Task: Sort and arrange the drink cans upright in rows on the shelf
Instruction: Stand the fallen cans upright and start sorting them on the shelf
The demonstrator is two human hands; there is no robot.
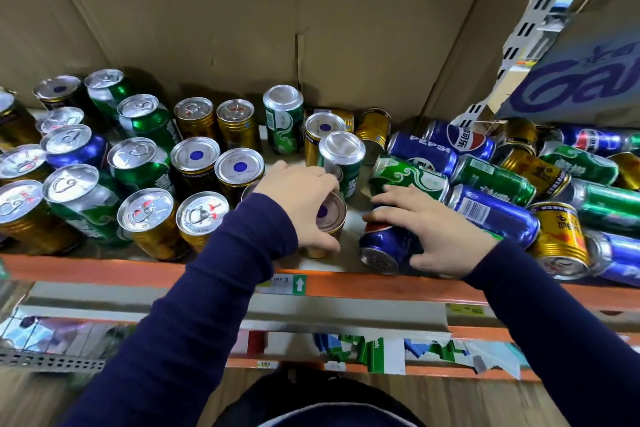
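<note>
Left hand (301,198) curls its fingers round the top of a short gold metal can with a blue-dotted lid (330,215), upright by the orange shelf edge (104,270). Right hand (436,229) grips a blue Pepsi aluminium can (381,243), on its side under the fingers. Just past those fingertips lies a green can (408,178).

Brown cardboard sheets (207,28) are standing as a back wall, a seam running down the middle. A white slotted upright (540,17) is slanting across the right corner beside a purple-lettered box (581,87). A green arrow label (299,284) is sticking out front, with wood flooring (450,402) showing below.
</note>
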